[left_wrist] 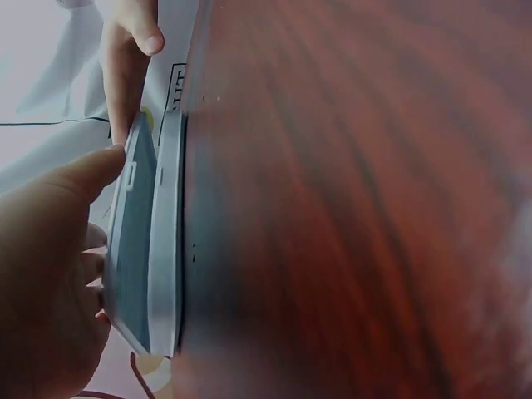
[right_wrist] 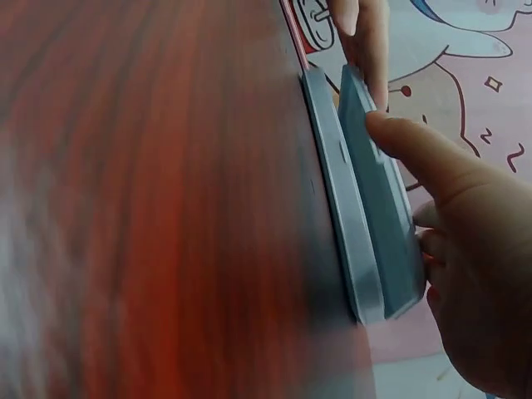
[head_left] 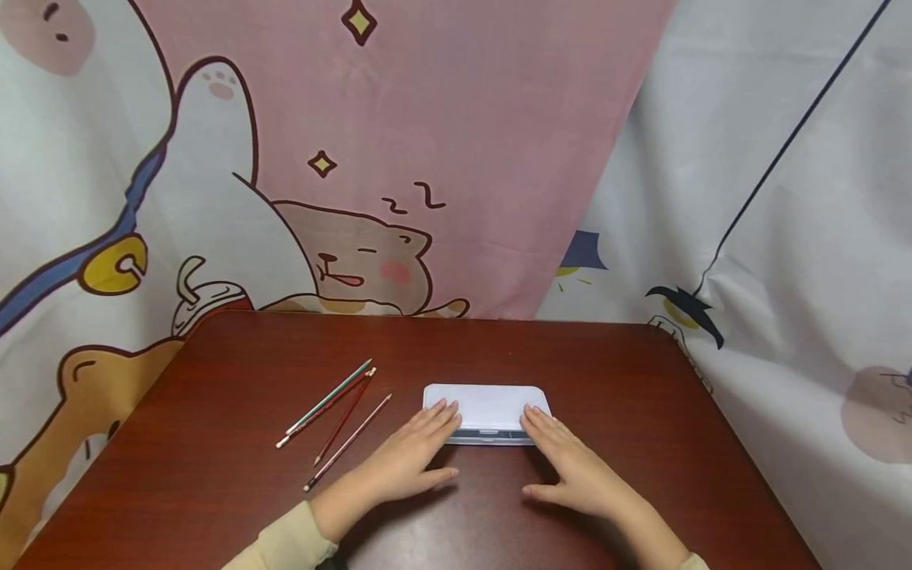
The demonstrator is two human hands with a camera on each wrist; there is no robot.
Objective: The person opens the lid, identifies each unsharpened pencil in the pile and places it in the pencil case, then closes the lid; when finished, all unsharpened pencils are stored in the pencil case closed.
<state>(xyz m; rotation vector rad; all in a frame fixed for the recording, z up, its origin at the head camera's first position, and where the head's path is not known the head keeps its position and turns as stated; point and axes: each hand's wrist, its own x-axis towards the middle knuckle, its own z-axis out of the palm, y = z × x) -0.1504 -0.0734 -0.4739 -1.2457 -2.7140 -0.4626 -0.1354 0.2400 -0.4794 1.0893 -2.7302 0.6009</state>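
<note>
A flat white pencil case (head_left: pixel 488 406) lies on the table with its lid slightly raised. The wrist views show a wedge-shaped gap between the tilted lid (left_wrist: pixel 129 258) and the base (right_wrist: pixel 347 199), which sits on the tabletop. My left hand (head_left: pixel 409 457) rests its straight fingers on the lid's left end, thumb held apart. On the lid's right end lie the extended fingers of my right hand (head_left: pixel 573 467), its thumb also spread away. What is inside the case cannot be seen.
Left of the case, several pencils lie slantwise on the dark red table (head_left: pixel 606 372), among them a teal pencil (head_left: pixel 328 397), a red pencil (head_left: pixel 344 418) and a pink pencil (head_left: pixel 349 442). A cartoon-printed curtain (head_left: pixel 499 158) hangs behind the table.
</note>
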